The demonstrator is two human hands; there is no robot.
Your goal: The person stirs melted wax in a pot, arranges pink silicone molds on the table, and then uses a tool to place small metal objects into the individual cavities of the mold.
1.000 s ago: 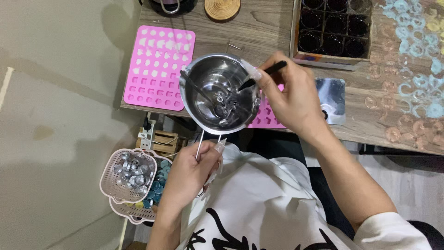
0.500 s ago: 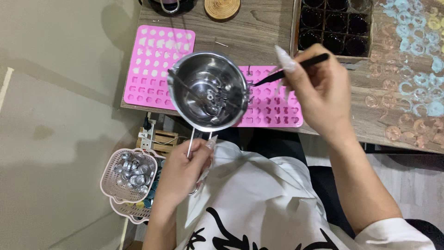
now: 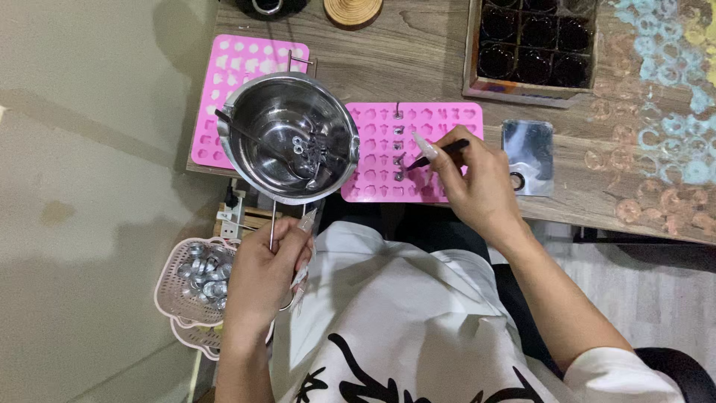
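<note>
gripped by its thin wire handle, a steel pot (image 3: 289, 138) is held by the left hand (image 3: 262, 275), whose fingers are wrapped tight around the handle just below the table's near edge. the pot is held level over the gap between two pink silicone moulds, so that part of each is covered by it. a few small metal pieces and a thin rod are seen lying inside the bowl.

a pair of black tweezers (image 3: 436, 153) is pinched by the right hand (image 3: 477, 186) between thumb and fingertips, the tip being pointed down and to the left at the right-hand pink mould (image 3: 447, 119). several cavities in the middle column of that mould are filled with small dark metal bits, and the tweezer tip is set just beside them. the left-hand pink mould (image 3: 224, 82) is partly hidden by the pot.

the wooden table (image 3: 418, 52) is also occupied by a small shiny metal plate (image 3: 528, 153) just right of the right hand, a dark compartmented tray (image 3: 533, 48) at the far edge, and a round wooden coaster (image 3: 352, 11). a pale pink basket (image 3: 190, 287) of silvery cups is seen below the table, near the left hand.
</note>
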